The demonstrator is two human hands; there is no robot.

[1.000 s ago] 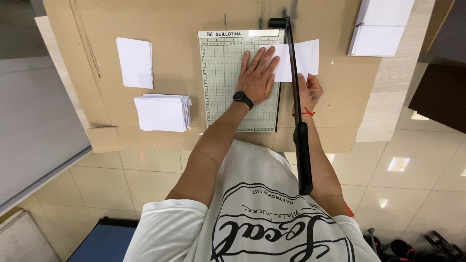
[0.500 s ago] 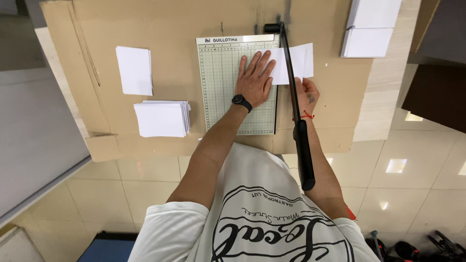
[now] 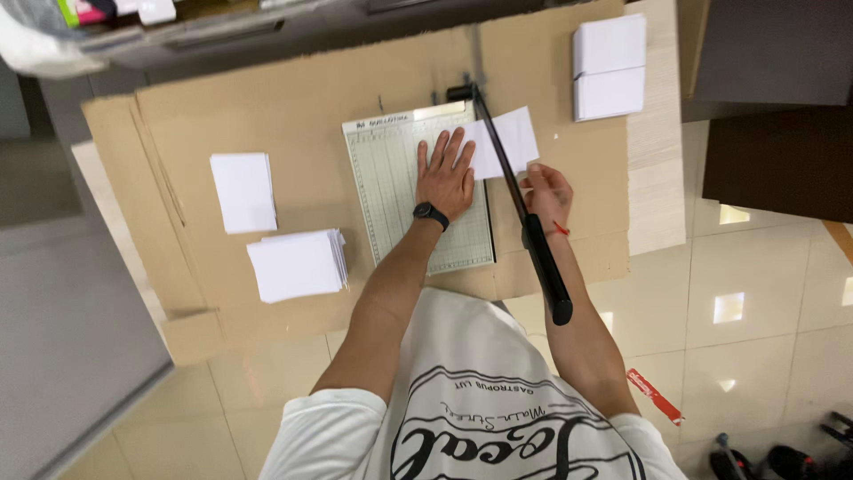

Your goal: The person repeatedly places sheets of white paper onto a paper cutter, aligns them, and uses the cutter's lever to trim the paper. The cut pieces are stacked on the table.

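On the bench: a sheet of brown cardboard (image 3: pixel 293 116) covers the top, and a paper guillotine (image 3: pixel 391 204) with a pale green grid board lies on it.
Left hand: the left hand (image 3: pixel 447 176) lies flat, fingers spread, pressing a white sheet (image 3: pixel 508 140) onto the board's right edge.
Right hand: the right hand (image 3: pixel 548 191) sits just beside the raised blade arm (image 3: pixel 515 196), fingers loosely curled at the sheet's overhanging edge; whether it pinches the paper I cannot tell.
Change: compared with a second ago, both hands and the sheet keep their places, and the blade arm remains lifted; only the view has shifted.
Meaning: the sheet appears lined up and uncut.
Nearby: a thick stack of cut paper (image 3: pixel 298 265) and a single white sheet (image 3: pixel 242 191) lie to the left; two white stacks (image 3: pixel 609 67) rest at the far right.
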